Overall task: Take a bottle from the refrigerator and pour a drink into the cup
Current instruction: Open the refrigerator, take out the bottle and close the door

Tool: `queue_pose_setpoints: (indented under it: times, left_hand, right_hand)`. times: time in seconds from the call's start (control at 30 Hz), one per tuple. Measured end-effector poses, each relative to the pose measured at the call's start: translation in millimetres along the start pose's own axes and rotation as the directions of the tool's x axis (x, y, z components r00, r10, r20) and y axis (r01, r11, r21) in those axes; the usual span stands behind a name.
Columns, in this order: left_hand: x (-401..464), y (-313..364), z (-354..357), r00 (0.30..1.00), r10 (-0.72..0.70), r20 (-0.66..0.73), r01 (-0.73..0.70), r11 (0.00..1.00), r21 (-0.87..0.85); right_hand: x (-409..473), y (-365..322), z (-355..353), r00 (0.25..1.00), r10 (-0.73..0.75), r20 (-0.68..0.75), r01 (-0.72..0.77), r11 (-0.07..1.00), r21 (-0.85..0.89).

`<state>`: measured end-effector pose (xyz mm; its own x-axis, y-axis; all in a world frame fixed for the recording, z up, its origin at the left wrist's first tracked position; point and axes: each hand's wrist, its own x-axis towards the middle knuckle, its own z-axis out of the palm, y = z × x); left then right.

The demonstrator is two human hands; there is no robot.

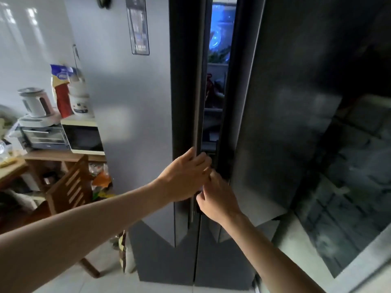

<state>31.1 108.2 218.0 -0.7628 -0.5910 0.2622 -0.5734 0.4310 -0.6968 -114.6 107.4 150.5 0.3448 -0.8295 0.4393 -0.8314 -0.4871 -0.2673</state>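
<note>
While both bare arms reach forward, the left hand point(186, 174) curls its fingers around the inner edge of the refrigerator's left door point(137, 127), gripping it. The right hand point(215, 197) sits just below and beside it, touching it, fingers bent toward the edge of the right door point(285, 123); whether it has closed on anything I cannot tell. Between the two doors a narrow gap shows the lit interior of the refrigerator point(218, 81): a blue glow at the top, something green on a shelf beneath it, then red and dark items lower down, too blurred to name. No bottle can be made out in that gap. Off to the left, a microwave point(84, 136) and a toaster oven point(44, 137) stand on a wooden table point(63, 155), with a small white appliance point(35, 104) on top.
</note>
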Motion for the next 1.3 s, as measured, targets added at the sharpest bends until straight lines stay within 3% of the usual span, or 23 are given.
queue_pose_setpoints:
  times: [0.07, 0.13, 0.17, 0.23, 0.3, 0.33, 0.4, 0.47, 0.63, 0.7, 0.77, 0.83, 0.93, 1.03, 1.2, 1.3]
  left_hand:
    - [23, -34, -6, 0.999, 0.0, 0.053, -0.007, 0.991, 0.137]
    - [43, -55, -4, 0.992, -0.028, 0.125, 0.0, 0.975, 0.221]
    - [51, -62, -4, 0.987, -0.05, 0.152, 0.01, 0.968, 0.249]
    - [63, -68, -3, 0.976, -0.09, 0.198, 0.028, 0.954, 0.297]
    - [68, -67, 0, 0.963, -0.108, 0.246, 0.005, 0.923, 0.386]
    - [67, -65, 2, 0.959, -0.102, 0.264, -0.021, 0.905, 0.425]
    - [64, -64, 7, 0.962, -0.087, 0.257, -0.044, 0.884, 0.465]
    - [60, -66, 9, 0.967, -0.088, 0.24, -0.038, 0.878, 0.477]
    - [37, -66, 10, 0.981, -0.065, 0.184, -0.022, 0.901, 0.433]
    - [20, -67, 8, 0.989, -0.059, 0.137, 0.001, 0.92, 0.392]
    - [3, -68, 2, 0.99, -0.064, 0.123, 0.019, 0.941, 0.338]
    - [-15, -68, -6, 0.988, -0.071, 0.14, 0.025, 0.952, 0.305]
    - [-40, -70, -20, 0.983, -0.089, 0.163, 0.046, 0.967, 0.251]
    - [-66, -75, -32, 0.98, -0.127, 0.156, 0.092, 0.973, 0.213]
    - [-107, -80, -42, 0.976, -0.147, 0.16, 0.112, 0.972, 0.209]
    - [-128, -84, -45, 0.974, -0.152, 0.169, 0.109, 0.965, 0.237]
  right_hand:
    - [25, 6, -12, 0.986, -0.167, 0.003, 0.162, 0.956, -0.244]
    - [50, 14, -22, 0.97, -0.231, 0.07, 0.236, 0.845, -0.481]
    - [62, 18, -28, 0.97, -0.213, 0.119, 0.241, 0.757, -0.607]
    - [75, 25, -32, 0.964, -0.146, 0.222, 0.265, 0.462, -0.846]
    - [76, 31, -33, 0.937, 0.02, 0.348, 0.339, 0.177, -0.924]
    - [75, 33, -32, 0.918, 0.085, 0.388, 0.378, 0.107, -0.92]
    - [73, 42, -32, 0.903, 0.119, 0.412, 0.41, 0.042, -0.911]
    - [73, 52, -29, 0.906, 0.03, 0.422, 0.422, -0.001, -0.906]
    - [50, 63, -41, 0.913, -0.089, 0.399, 0.408, 0.238, -0.881]
    - [34, 62, -49, 0.911, -0.178, 0.372, 0.408, 0.254, -0.877]
    - [16, 60, -54, 0.913, -0.172, 0.369, 0.405, 0.292, -0.866]
    - [2, 49, -56, 0.92, -0.091, 0.381, 0.379, 0.452, -0.807]
    - [-1, 22, -53, 0.933, -0.107, 0.345, 0.306, 0.74, -0.599]
    - [16, -1, -45, 0.954, -0.143, 0.261, 0.234, 0.904, -0.359]
    - [63, -18, -14, 0.983, -0.133, 0.128, 0.146, 0.985, -0.094]
    - [85, -36, -3, 0.977, -0.194, 0.086, 0.183, 0.975, 0.127]
